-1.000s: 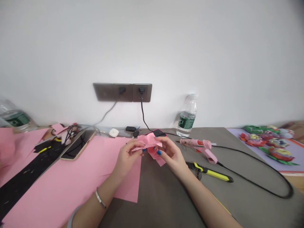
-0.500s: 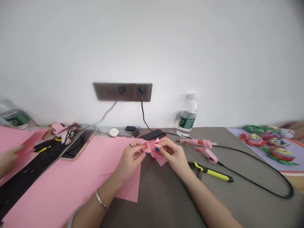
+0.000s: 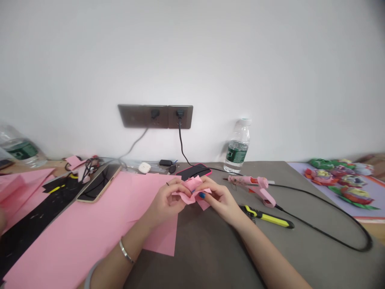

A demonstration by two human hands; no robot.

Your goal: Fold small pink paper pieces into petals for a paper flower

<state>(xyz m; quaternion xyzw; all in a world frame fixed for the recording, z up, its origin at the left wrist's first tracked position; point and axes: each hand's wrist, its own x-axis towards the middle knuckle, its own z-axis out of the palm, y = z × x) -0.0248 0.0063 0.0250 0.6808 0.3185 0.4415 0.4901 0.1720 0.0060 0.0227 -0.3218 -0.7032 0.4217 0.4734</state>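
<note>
A crumpled, folded piece of pink paper (image 3: 192,190) is pinched between my left hand (image 3: 167,196) and my right hand (image 3: 219,196), close together above the grey desk mat (image 3: 204,253). Both hands' fingertips press into its folds, and part of the paper is hidden behind my fingers. Under my left forearm lies a large pink paper sheet (image 3: 99,224). Nearest my right hand are a pink hot glue gun (image 3: 255,186) and a yellow-and-black utility knife (image 3: 267,219).
A phone in a pink case (image 3: 192,171) lies behind my hands, with a second phone (image 3: 99,183) to the left. A black cable (image 3: 325,228) curves across the mat. Paper flowers (image 3: 339,184) sit at right, and a water bottle (image 3: 237,146) stands by the wall.
My hands have moved closer together, gathering the pink paper into a tighter bunch. Another person's hand at the far left has withdrawn almost out of view.
</note>
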